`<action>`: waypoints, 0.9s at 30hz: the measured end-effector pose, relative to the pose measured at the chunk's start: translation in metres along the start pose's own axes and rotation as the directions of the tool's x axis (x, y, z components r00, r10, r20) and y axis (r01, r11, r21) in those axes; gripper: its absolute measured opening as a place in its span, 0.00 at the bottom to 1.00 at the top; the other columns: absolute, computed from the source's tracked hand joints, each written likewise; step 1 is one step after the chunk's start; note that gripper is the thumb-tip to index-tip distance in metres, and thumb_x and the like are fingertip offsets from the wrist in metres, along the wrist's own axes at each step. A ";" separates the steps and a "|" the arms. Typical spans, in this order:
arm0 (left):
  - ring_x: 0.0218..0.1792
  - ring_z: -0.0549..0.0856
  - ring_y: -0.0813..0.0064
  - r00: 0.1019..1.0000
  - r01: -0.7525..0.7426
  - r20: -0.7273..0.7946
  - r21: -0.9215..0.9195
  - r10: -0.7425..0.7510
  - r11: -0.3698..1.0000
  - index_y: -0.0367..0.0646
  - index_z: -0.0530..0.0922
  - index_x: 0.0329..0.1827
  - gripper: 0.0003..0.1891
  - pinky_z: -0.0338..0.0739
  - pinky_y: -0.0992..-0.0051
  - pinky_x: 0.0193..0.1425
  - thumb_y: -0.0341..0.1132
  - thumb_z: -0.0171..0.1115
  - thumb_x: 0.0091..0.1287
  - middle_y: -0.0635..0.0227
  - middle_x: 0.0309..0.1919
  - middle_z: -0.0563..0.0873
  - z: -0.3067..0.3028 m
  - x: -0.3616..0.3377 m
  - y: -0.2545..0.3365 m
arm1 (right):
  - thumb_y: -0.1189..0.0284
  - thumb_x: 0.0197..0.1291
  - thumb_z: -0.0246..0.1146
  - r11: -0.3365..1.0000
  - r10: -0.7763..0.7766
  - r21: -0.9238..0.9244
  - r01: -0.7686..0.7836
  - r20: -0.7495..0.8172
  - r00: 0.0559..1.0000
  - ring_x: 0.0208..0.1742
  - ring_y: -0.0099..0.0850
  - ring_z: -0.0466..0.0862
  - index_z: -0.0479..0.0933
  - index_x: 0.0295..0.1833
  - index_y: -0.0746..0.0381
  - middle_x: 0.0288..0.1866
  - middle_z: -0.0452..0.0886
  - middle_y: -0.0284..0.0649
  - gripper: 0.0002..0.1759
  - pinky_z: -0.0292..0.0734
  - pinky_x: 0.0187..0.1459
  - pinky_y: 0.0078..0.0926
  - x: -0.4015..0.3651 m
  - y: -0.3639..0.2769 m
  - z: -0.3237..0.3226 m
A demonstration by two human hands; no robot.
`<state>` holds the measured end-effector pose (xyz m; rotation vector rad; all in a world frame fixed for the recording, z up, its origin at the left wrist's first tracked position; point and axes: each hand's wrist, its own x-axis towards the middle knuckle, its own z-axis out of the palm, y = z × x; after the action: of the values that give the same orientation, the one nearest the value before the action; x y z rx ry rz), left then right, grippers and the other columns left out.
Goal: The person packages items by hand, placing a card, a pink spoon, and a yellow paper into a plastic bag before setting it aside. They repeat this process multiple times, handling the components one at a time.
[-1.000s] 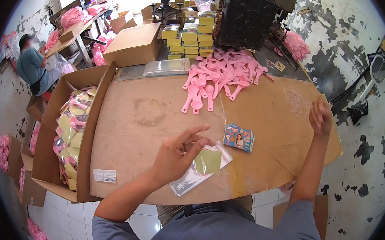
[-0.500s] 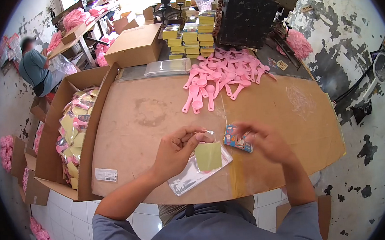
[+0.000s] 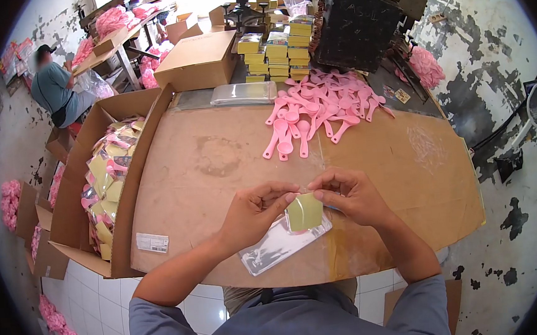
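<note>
A clear plastic bag with a yellow-green card (image 3: 305, 213) in it hangs between my two hands. My left hand (image 3: 260, 210) pinches its upper left corner, and my right hand (image 3: 350, 196) pinches the upper right corner. A bit of pink shows at the bag's lower edge. Under it, a stack of clear empty bags (image 3: 274, 248) lies tilted on the cardboard-covered table (image 3: 190, 198). Pink spoons (image 3: 326, 101) form a heap beyond my hands. The blue printed cards are hidden, with my right hand over their place.
At left stands a long open carton (image 3: 135, 195) filled with packed bags. Farther back are a closed box (image 3: 195, 60), clear packs (image 3: 243, 93), stacks of yellow-edged cards (image 3: 277, 52) and a black machine (image 3: 355, 27). A person (image 3: 54, 86) sits at the far left.
My right hand has moved left from above the blue cards to the bag and closed on its corner. The bag has shifted slightly right, and the whole view has shifted a little.
</note>
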<state>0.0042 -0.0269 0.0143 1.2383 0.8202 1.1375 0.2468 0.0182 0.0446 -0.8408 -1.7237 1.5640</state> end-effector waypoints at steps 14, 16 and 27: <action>0.50 0.89 0.78 0.983 -0.168 0.110 0.255 0.143 0.952 0.36 0.87 0.59 0.12 0.85 0.77 0.56 0.25 0.63 0.76 0.61 0.50 0.92 -0.008 0.004 0.000 | 0.82 0.69 0.66 0.997 -0.077 0.013 0.077 0.024 0.997 0.44 0.19 0.83 0.87 0.52 0.68 0.48 0.86 0.36 0.10 0.78 0.45 0.20 -0.004 0.017 -0.021; 0.51 0.89 0.77 0.984 -0.149 0.118 0.172 0.130 0.974 0.33 0.86 0.59 0.12 0.85 0.76 0.56 0.25 0.63 0.77 0.59 0.51 0.92 -0.008 0.004 -0.001 | 0.82 0.69 0.66 0.996 -0.085 -0.020 0.086 0.041 0.996 0.44 0.19 0.84 0.88 0.53 0.67 0.48 0.86 0.36 0.10 0.78 0.45 0.20 -0.003 0.019 -0.027; 0.50 0.90 0.76 0.991 0.102 0.078 0.102 -0.110 0.990 0.32 0.84 0.62 0.14 0.87 0.74 0.56 0.29 0.65 0.78 0.60 0.51 0.91 -0.008 0.009 -0.009 | 0.77 0.69 0.70 0.997 -0.048 -0.057 0.048 0.011 0.999 0.45 0.19 0.84 0.86 0.54 0.67 0.46 0.86 0.35 0.11 0.79 0.45 0.21 -0.001 0.031 -0.024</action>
<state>0.0008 -0.0150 0.0052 1.2985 0.8765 0.9634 0.2679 0.0332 0.0153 -0.8154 -1.7900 1.4954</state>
